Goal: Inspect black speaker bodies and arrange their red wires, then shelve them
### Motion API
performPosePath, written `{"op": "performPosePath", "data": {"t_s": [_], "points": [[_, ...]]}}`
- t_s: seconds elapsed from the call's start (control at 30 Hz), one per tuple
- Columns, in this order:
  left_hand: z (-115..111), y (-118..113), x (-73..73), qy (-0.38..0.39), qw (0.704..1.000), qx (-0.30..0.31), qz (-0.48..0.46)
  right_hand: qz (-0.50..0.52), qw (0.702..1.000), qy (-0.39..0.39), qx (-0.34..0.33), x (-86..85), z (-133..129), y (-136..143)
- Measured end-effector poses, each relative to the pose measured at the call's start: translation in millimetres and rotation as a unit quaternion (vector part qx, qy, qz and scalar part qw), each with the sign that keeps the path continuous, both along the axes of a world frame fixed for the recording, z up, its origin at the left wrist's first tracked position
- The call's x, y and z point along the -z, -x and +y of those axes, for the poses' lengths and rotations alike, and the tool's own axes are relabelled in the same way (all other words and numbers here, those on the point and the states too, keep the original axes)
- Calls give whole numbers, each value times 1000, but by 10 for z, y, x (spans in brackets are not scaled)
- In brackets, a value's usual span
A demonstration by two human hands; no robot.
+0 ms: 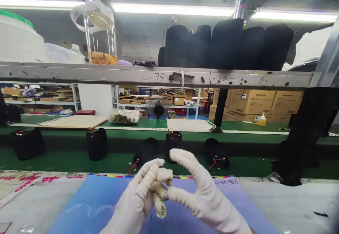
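We log one black bundle (173, 142), upright beyond the blue sheet's (90, 198) far edge, nearer the spread-fingered right hand (208, 200); left hand (140, 196) curled, hold unclear.

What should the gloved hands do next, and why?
Maybe the white-gloved right hand could gently pinch the wrinkled white cloth fingertips of the white-gloved left hand and smooth them. The right finger and thumb stand apart, close beside those fingertips, and the cloth there looks crumpled and smudged.
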State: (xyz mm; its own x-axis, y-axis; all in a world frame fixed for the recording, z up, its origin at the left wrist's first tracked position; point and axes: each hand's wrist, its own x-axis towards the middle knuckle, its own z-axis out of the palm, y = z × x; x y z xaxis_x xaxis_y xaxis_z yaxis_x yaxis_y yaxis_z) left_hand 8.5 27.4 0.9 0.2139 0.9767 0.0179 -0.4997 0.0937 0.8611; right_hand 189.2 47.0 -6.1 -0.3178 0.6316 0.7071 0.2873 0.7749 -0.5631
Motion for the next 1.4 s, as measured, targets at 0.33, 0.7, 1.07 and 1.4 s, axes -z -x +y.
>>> {"op": "performPosePath", "data": {"t_s": [0.33,0.7,1.07,1.4], "points": [[14,111,-105,-15,991,-134,6,162,986,31,-38,-241,-116,-37],[21,-50,25,-58,978,-202,10,239,957,113,-120,-200,-161,119],[-88,-57,39,-5,988,-145,61,262,958,86,-82,-188,-194,112],[-239,-131,-112,-37,983,-175,43,202,968,81,-121,-106,-234,128]]}}
